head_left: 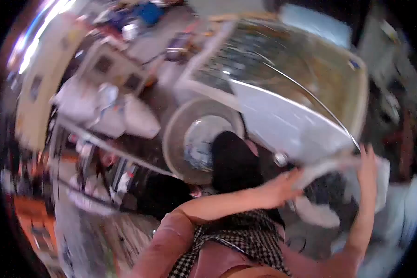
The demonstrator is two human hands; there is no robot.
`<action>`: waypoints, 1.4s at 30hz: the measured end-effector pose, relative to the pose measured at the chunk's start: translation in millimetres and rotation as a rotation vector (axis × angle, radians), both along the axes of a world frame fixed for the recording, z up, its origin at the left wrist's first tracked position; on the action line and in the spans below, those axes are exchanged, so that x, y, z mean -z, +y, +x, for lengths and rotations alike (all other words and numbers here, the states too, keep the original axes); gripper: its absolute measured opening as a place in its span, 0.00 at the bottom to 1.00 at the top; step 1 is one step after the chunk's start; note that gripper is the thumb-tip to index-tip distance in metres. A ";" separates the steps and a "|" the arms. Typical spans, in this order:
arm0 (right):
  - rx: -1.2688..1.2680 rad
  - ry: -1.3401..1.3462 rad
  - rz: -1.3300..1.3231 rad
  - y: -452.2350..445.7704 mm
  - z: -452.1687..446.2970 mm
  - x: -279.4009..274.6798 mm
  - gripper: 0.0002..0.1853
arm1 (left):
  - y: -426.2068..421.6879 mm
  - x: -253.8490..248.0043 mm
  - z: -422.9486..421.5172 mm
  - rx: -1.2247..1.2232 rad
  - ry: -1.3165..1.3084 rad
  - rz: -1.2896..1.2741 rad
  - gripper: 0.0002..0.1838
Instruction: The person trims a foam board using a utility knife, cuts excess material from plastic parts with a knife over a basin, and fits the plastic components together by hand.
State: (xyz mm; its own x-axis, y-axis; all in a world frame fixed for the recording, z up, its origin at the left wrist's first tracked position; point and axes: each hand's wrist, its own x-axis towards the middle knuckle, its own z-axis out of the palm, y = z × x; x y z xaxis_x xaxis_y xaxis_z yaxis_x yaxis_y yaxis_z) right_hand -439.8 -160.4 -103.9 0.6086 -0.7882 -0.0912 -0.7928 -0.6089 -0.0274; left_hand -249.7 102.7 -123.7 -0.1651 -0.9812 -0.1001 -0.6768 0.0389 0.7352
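Note:
My left hand reaches across to the right and is closed on the near left part of a curved pale rim. My right hand is at the right end of this rim, its fingers over the edge. The rim seems to belong to a basket or tub with a dark inside; blur hides its exact kind and contents. A thin pale hose or rod arcs from the large white tank down to near my right hand. Below the rim lies a whitish rounded thing.
The tank holds murky yellowish water, with a dark mesh-like area at its left. A round grey tub with a white round container inside stands left of it. White sacks, a metal rack and an orange crate are further left.

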 end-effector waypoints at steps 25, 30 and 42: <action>-1.224 -0.917 0.437 231.1 335.4 -3.5 0.33 | 60.2 -5.7 152.6 -0.633 -0.309 -0.299 0.26; -1.227 -0.927 0.549 239.5 343.9 1.8 0.32 | 59.9 -6.8 154.5 -0.657 -0.297 -0.246 0.26; -1.212 -0.863 0.541 235.0 344.7 -1.1 0.29 | 48.3 0.4 155.6 -0.670 -0.285 -0.234 0.27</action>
State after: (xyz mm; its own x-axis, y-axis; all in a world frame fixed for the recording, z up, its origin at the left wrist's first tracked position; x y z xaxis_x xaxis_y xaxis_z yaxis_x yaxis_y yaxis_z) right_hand -95.1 74.6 -102.7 0.8420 0.1931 0.5037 0.5045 -0.6123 -0.6087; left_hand -94.1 151.0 -124.1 0.4740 -0.8633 0.1730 -0.7727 -0.3136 0.5519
